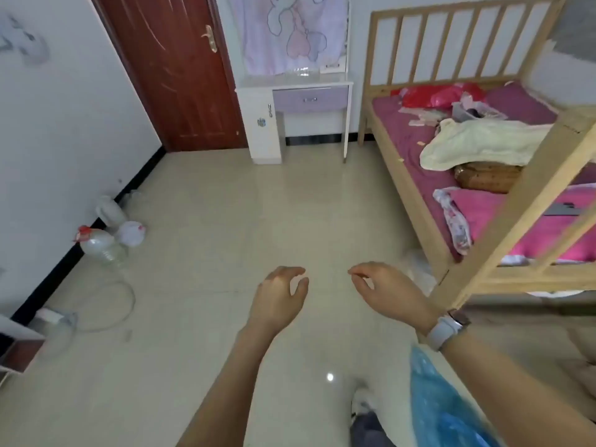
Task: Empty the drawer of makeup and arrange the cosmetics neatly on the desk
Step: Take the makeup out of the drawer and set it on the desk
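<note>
Drawer [310,99], lilac-fronted and closed, at upper centre of the frame, set under the white top of a small counter [258,83] against the far wall. No makeup visible from here; something small and pale on the counter's top, too blurred to name. Mirror [290,33] above it, draped with a pale cloth printed with a cartoon figure. White cupboard door [261,124] below the drawer's left side, keys hanging at its edge.

Left hand [280,298] at lower centre, well apart from the drawer, raised over the floor [242,204], fingers [292,271] loosely curled, holding nothing. Right hand [383,285] just beside it to the right, fingers likewise bent and relaxed, thumb and forefinger tips close together but nothing between them. Grey watch [446,329] on the right wrist.

Red-brown door [174,75] at upper left, beside the counter. Wooden bunk bed [412,175] along the right side, with a magenta mattress, a cream towel [483,143], red plastic bags [438,95] near the headboard and a pink pillow. Clear plastic bottles [103,243] by the left wall at mid-left. Blue plastic bag [442,404] at the bottom right, under the right forearm.
</note>
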A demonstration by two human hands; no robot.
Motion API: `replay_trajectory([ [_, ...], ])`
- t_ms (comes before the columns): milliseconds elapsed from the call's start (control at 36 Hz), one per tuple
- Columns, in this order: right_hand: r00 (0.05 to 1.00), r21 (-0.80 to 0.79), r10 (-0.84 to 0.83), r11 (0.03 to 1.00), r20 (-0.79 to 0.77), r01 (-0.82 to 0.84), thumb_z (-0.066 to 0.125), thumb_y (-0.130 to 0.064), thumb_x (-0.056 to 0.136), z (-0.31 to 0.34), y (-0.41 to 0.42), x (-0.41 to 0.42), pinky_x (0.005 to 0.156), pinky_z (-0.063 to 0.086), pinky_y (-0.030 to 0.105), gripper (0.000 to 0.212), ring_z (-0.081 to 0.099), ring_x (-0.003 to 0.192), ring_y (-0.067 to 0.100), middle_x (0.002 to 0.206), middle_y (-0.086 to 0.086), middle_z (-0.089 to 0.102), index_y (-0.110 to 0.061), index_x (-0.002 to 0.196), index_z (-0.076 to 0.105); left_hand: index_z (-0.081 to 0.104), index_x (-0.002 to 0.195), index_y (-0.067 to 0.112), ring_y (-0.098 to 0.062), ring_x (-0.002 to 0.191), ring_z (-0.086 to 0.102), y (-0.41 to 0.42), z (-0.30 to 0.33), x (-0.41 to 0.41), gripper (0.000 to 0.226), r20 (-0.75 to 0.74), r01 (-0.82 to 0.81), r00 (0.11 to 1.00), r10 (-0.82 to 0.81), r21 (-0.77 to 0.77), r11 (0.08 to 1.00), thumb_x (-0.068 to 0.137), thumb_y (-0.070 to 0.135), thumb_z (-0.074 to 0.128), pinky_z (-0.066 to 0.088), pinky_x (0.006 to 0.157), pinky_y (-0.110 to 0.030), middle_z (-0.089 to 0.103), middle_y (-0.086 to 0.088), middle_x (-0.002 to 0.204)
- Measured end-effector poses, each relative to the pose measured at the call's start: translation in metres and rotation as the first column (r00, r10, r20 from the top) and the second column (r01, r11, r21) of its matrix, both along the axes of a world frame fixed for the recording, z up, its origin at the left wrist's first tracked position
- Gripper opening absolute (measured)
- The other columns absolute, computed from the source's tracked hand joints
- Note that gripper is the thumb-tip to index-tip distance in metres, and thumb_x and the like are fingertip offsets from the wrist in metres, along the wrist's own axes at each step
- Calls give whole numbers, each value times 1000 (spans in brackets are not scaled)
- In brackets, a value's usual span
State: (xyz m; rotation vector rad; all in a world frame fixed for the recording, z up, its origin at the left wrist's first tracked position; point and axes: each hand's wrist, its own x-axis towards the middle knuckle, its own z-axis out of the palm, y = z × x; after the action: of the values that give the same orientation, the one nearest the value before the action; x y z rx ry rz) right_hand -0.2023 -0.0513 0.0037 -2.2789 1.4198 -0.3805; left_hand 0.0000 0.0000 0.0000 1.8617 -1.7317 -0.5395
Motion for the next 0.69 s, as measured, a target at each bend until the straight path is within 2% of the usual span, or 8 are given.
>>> replay_trajectory([
  [83,999,55,-40,998,-2,40,43,-27,95,-14,-32,-4,97,41,34,32,55,110,18,120,-1,61,-18,122,57,60,121,13,-17,110,56,-29,-15,-4,31,-17,-45,999,46,52,998,94,26,51,40,92,-25,61,-2,122],
  [167,996,122,-83,990,41,77,43,-26,95,-29,-69,-10,98,41,32,32,54,111,17,119,-3,61,-19,124,55,60,120,13,-15,104,58,-69,-28,-16,31,-56,-99,993,105,110,989,94,26,51,36,84,-17,62,-2,118],
  [306,989,228,-133,967,65,115,43,-23,96,-44,-139,-22,96,37,24,32,54,111,14,119,-3,61,-18,124,56,58,123,14,-11,109,55,-138,-46,-29,31,-80,-81,992,102,233,969,95,25,51,30,85,-9,60,1,122],
  [528,999,343,-39,938,-24,45,40,-26,97,-60,-280,-1,97,37,28,33,51,114,18,124,1,58,-16,126,54,55,127,15,-14,116,52,-261,-51,0,33,-44,-153,984,173,288,945,96,26,48,36,99,-24,57,0,128],
  [694,997,392,47,920,-63,-18,40,-27,97,-78,-389,43,99,36,28,34,50,116,19,128,2,54,-16,127,52,56,126,16,-14,117,51,-364,-72,45,33,-38,-197,974,223,336,921,96,26,48,34,98,-22,56,1,129],
])
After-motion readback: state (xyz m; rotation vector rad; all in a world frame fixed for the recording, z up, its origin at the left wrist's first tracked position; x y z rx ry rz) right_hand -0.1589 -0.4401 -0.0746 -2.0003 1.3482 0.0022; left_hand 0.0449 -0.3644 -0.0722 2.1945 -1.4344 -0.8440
